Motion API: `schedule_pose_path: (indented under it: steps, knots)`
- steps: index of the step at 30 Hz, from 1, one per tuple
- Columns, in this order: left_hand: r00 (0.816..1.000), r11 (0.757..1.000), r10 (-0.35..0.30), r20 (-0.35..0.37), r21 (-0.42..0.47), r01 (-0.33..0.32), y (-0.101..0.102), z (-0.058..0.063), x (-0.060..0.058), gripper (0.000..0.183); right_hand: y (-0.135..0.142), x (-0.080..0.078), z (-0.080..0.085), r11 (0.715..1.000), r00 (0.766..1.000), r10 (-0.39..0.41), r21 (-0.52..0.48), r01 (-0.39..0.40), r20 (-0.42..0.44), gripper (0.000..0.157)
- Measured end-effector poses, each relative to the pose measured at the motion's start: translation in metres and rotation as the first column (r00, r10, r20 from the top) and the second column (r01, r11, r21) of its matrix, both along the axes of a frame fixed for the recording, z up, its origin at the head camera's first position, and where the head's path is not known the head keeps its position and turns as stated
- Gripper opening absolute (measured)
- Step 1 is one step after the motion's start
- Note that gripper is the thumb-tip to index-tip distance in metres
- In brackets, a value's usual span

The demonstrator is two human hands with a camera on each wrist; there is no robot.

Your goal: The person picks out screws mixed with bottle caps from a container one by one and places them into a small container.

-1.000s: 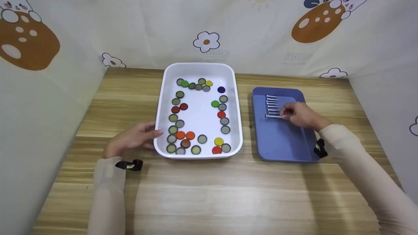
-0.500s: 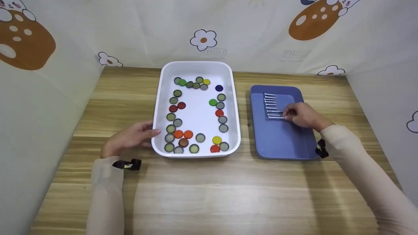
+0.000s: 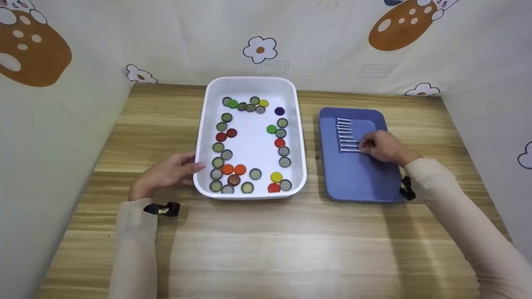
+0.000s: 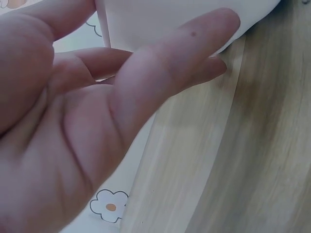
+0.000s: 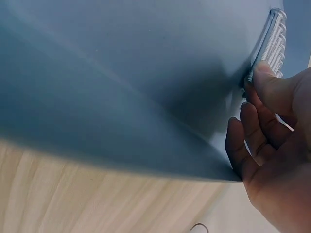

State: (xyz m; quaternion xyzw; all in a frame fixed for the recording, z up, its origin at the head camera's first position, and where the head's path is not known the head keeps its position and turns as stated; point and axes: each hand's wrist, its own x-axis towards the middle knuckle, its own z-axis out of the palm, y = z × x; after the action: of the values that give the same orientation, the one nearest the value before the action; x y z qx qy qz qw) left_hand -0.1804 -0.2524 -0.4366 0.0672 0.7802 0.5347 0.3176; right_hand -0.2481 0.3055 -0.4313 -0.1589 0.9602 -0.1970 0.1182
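A white tray (image 3: 249, 195) holds many bottle caps (image 3: 240, 169), some coloured and some with their grey undersides up. My left hand (image 3: 168, 174) holds its left side, thumb over the rim and fingers along the outer wall; in the left wrist view the fingers (image 4: 194, 39) lie in front of that wall. Inside the blue tray (image 3: 361, 178), my right hand (image 3: 384, 147) pinches the near end of a metal screw (image 5: 267, 46) between thumb and fingertips. This screw lies nearest in a row of several screws (image 3: 344, 128), set side by side with heads to the left.
Both trays stand on a wood-grain table (image 3: 266, 245), with a narrow strip of tabletop between them. Printed cloth walls (image 3: 187, 37) enclose the table at the back and sides. Each wrist wears a black strap (image 3: 163, 209).
My right hand has moved slightly toward me with the pinched screw, which now lies in line below the others. The left hand keeps its place on the white tray; the head view shifted a little.
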Motion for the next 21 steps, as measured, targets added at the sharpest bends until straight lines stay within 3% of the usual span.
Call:
schedule_pose_path:
  steps: [9,16,21]
  knots:
    - [1.000,0.999,0.005,-0.028,-0.032,-0.006,-0.003,0.002,0.004,0.063,-0.004,-0.001,0.001,1.000,1.000,-0.001,0.003,0.001,-0.013,0.005]
    - [0.989,0.985,-0.057,-0.138,-0.168,0.033,-0.009,0.005,0.007,0.071,-0.005,0.002,0.007,1.000,1.000,-0.019,0.007,0.019,-0.007,0.009]
    - [0.978,0.968,-0.034,-0.204,-0.249,-0.018,-0.016,0.011,0.010,0.080,-0.004,0.008,0.026,0.998,0.996,-0.066,-0.010,0.065,-0.056,0.013]
